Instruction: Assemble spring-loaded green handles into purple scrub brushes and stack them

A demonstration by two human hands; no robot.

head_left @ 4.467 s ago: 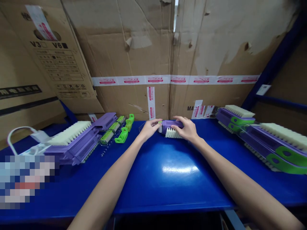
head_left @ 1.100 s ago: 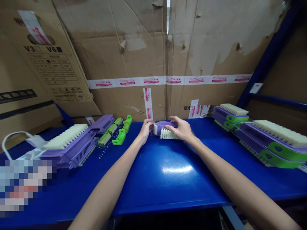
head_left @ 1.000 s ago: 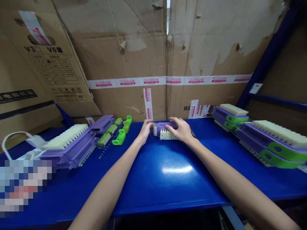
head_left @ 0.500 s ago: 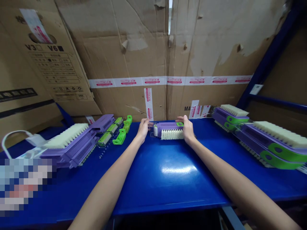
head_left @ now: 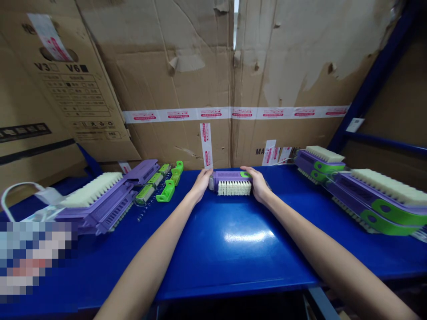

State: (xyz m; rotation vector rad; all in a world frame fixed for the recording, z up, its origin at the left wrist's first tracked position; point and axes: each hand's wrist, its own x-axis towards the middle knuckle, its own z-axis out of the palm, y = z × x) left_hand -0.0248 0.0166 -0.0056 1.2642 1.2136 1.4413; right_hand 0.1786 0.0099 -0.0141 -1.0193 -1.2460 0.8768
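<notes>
So the brush [head_left: 232, 176] is sitting around the middle of the bench [head_left: 213, 262], close to the back edge, bristles facing the front edge. The left hand [head_left: 201, 184] is grasping one end, the right hand [head_left: 260, 186] is grasping the green-tabbed end, probably to steady it. Stacked brushes [head_left: 365, 195] are lying toward the right edge, green clips [head_left: 166, 191] near the back-left corner, I guess for easy reach.

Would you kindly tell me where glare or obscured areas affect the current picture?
Head view: white glare on the blue tabletop in front of the purple brush; head view again: pixelation hides part of the lower left, and the area beyond the blue post is dim.
</notes>
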